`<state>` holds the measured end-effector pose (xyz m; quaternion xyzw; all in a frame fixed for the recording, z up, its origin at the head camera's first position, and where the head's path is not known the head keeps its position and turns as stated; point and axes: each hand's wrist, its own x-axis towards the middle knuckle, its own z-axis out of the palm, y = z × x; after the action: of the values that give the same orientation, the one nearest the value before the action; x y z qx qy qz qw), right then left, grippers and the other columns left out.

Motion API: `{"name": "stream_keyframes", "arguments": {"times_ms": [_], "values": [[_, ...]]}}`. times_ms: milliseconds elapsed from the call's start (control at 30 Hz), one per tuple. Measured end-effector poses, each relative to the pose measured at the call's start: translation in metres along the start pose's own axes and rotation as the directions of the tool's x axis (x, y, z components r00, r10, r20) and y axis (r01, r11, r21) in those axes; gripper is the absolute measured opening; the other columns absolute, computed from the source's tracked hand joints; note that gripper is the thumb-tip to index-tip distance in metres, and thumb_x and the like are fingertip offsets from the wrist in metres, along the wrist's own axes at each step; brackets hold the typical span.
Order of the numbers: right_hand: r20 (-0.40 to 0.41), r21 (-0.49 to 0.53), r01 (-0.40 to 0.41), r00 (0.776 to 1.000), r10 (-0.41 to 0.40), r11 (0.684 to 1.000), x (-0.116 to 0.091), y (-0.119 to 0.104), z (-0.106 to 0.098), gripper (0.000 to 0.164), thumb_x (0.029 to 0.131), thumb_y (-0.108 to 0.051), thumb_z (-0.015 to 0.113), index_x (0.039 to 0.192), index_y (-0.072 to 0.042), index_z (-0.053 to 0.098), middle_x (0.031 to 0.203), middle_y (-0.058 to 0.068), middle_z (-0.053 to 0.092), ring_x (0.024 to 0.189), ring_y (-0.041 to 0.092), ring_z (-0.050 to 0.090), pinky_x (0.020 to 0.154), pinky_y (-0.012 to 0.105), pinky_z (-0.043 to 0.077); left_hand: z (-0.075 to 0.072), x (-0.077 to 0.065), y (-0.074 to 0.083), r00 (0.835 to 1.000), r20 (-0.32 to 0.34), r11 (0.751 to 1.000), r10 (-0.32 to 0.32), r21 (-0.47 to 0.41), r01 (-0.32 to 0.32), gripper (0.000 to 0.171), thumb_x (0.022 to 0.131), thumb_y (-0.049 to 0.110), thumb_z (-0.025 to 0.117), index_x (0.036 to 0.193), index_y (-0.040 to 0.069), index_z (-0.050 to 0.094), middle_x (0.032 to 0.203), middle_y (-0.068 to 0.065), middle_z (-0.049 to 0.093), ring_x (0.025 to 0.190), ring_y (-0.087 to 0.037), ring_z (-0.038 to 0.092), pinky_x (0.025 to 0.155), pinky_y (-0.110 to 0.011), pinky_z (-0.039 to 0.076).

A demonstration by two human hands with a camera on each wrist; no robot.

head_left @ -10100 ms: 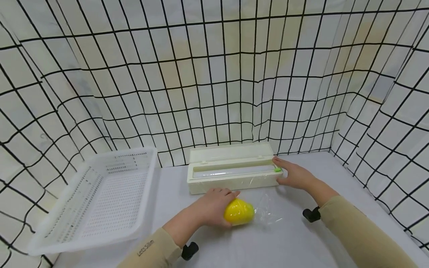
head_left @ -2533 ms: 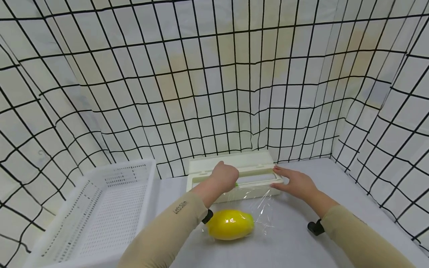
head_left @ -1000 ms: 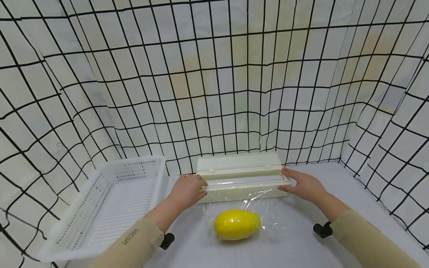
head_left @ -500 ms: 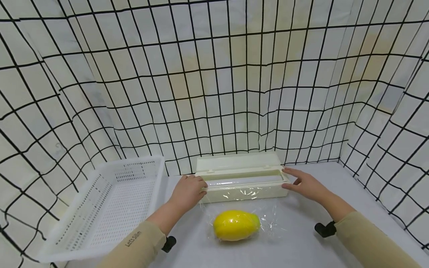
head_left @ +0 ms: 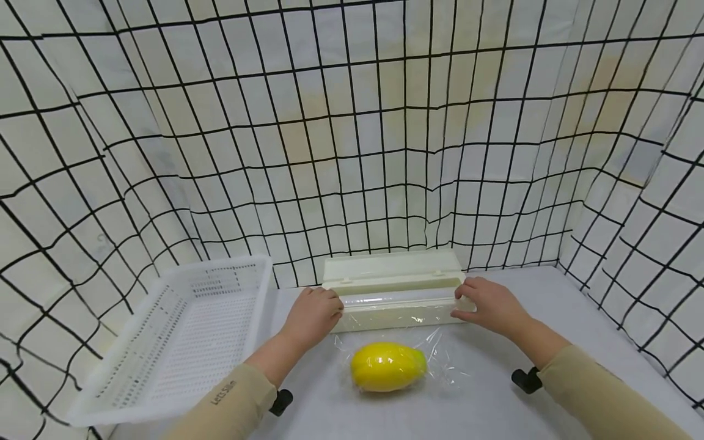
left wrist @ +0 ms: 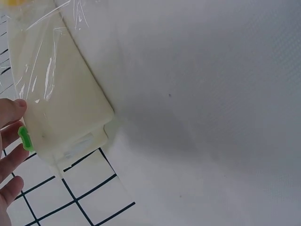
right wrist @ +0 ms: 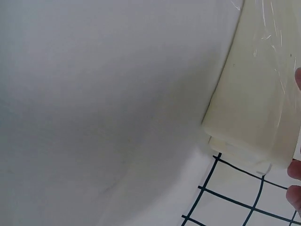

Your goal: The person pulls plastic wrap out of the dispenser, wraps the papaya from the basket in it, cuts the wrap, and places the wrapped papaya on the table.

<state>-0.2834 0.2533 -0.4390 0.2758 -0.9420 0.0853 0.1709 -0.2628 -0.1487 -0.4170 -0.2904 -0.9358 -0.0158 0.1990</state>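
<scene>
A cream cling film dispenser (head_left: 396, 318) lies with its lid (head_left: 393, 266) raised and a roll of film inside. My left hand (head_left: 312, 315) holds its left end, the thumb on the front side and a green slide cutter (left wrist: 26, 138) beside the fingers. At the right end, my right hand (head_left: 491, 307) grips the front corner, thumb low in front and bent fingers on top. In front of the dispenser lies a yellow fruit with a green tip (head_left: 387, 366), clear cling film (head_left: 440, 360) spread around it and reaching toward the dispenser's front.
A white perforated plastic basket (head_left: 258, 318) stands on the left of the white-covered table (head_left: 467, 409). Behind and on both sides rises a black wire grid (head_left: 352, 153) over white sheeting. It comes close behind the dispenser's lid.
The left hand crossed over the dispenser earlier and now is at its left end, with the green cutter. The right hand shifted slightly left along its end. Earlier, the left hand was on the fruit.
</scene>
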Motion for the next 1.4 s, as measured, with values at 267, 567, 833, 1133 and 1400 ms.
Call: {"name": "stream_keyframes", "arguments": {"times_ms": [267, 567, 833, 1133, 1400], "values": [[-0.072, -0.067, 0.113, 0.99, -0.118, 0.991, 0.005, 0.001, 0.009, 0.029, 0.078, -0.036, 0.084, 0.089, -0.02, 0.063, 0.084, -0.01, 0.054, 0.074, 0.012, 0.051, 0.062, 0.029, 0.047, 0.0, -0.002, 0.0, 1.0, -0.021, 1.0, 0.012, 0.006, -0.011, 0.007, 0.084, 0.017, 0.079, 0.083, 0.02, 0.073, 0.09, 0.006, 0.069, 0.092, -0.019, 0.061, 0.087, -0.04, 0.045], [-0.122, -0.047, 0.177, 0.976, -0.181, 0.983, 0.005, -0.008, 0.007, 0.021, 0.079, -0.023, 0.085, 0.085, -0.023, 0.065, 0.082, -0.011, 0.059, 0.071, 0.009, 0.05, 0.061, 0.025, 0.048, -0.005, -0.004, -0.004, 0.996, -0.004, 0.996, 0.091, 0.018, -0.091, 0.006, 0.085, 0.015, 0.077, 0.084, 0.019, 0.073, 0.085, 0.009, 0.067, 0.083, -0.016, 0.054, 0.08, -0.036, 0.046], [-0.093, -0.029, 0.138, 0.986, -0.14, 0.99, 0.004, -0.011, 0.007, 0.022, 0.079, -0.019, 0.084, 0.081, -0.024, 0.063, 0.08, -0.012, 0.057, 0.069, 0.007, 0.048, 0.059, 0.023, 0.046, -0.013, -0.007, -0.001, 0.989, 0.125, 0.995, 0.077, -0.066, -0.069, 0.006, 0.088, 0.016, 0.075, 0.087, 0.019, 0.07, 0.08, 0.012, 0.064, 0.077, -0.011, 0.053, 0.075, -0.029, 0.048], [-0.06, 0.008, 0.111, 0.992, -0.11, 0.994, 0.002, -0.016, -0.004, 0.021, 0.08, -0.02, 0.083, 0.081, -0.025, 0.063, 0.082, -0.012, 0.057, 0.072, 0.006, 0.049, 0.061, 0.024, 0.048, -0.017, -0.012, 0.001, 0.985, 0.174, 0.996, 0.005, -0.088, 0.01, 0.005, 0.089, 0.016, 0.072, 0.089, 0.019, 0.068, 0.078, 0.011, 0.062, 0.072, -0.009, 0.052, 0.077, -0.031, 0.049], [0.026, 0.05, 0.071, 0.997, -0.073, 0.996, -0.004, -0.02, -0.015, 0.017, 0.082, -0.023, 0.082, 0.084, -0.026, 0.065, 0.084, -0.014, 0.058, 0.074, 0.006, 0.05, 0.064, 0.025, 0.05, -0.02, -0.018, 0.003, 0.981, 0.192, 0.991, -0.034, -0.12, 0.058, 0.003, 0.09, 0.017, 0.069, 0.092, 0.018, 0.07, 0.08, 0.013, 0.063, 0.074, -0.008, 0.053, 0.078, -0.032, 0.049]]}}
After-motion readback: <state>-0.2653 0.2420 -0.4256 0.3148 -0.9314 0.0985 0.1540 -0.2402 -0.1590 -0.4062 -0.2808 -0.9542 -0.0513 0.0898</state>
